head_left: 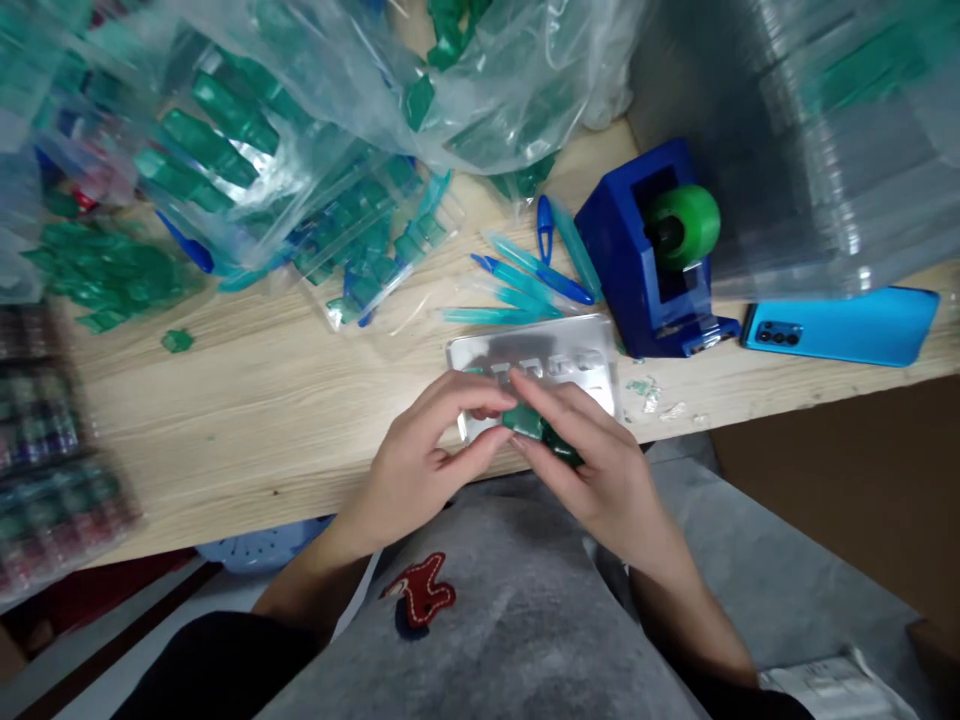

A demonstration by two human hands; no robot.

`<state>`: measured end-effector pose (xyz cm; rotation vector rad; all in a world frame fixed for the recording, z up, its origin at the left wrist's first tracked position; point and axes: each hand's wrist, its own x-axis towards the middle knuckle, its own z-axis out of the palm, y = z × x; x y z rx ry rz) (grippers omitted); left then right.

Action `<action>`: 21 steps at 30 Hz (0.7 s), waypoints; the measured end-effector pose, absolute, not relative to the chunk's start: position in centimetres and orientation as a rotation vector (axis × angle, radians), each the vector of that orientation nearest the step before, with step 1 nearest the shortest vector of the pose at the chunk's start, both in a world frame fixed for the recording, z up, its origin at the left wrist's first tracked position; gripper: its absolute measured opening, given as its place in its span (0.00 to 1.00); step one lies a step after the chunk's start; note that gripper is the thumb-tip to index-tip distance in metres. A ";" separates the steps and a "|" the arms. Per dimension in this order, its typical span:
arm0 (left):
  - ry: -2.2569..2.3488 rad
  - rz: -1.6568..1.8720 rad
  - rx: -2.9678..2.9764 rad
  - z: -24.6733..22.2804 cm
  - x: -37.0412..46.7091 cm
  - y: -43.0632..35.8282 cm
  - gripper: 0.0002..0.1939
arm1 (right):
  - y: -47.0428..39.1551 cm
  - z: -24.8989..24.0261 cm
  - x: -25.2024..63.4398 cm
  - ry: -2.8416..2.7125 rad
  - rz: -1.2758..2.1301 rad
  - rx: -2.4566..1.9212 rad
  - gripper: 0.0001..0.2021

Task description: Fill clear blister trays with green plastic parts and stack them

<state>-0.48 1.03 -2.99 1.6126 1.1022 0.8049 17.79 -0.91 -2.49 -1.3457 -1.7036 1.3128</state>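
Over the near edge of the table, my left hand (424,455) and my right hand (604,460) meet at a small translucent green plastic piece (523,421). Left fingertips and thumb close on its left end. The fingers of my right hand are bent round its right side, where a darker green part (561,447) shows in the palm. Its exact kind is partly hidden by the fingers. Just beneath and behind the hands lies a shiny silver tray (480,348) with several small raised or recessed shapes, its front part covered by the hands.
Behind the tray lie several blue and turquoise plastic sticks (517,285). A blue tape dispenser (630,250) stands right, beside a blue phone (847,325) and a large clear plastic container (787,150). Bags of green pieces (225,130) crowd the back left; stacked small items (52,480) stand left.
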 end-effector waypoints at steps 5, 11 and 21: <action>1.033 0.872 1.510 -3.0 -0.5 0.8 0.13 | -1.0 -2.4 17.9 -1.575 1.281 -1.344 0.20; 1.067 0.972 1.379 -2.5 0.1 0.7 0.11 | -0.8 -1.9 17.6 -1.533 1.217 -1.338 0.19; 1.349 0.653 2.117 -3.2 -1.8 2.0 0.11 | -0.8 -2.9 19.0 -1.329 1.053 -1.562 0.07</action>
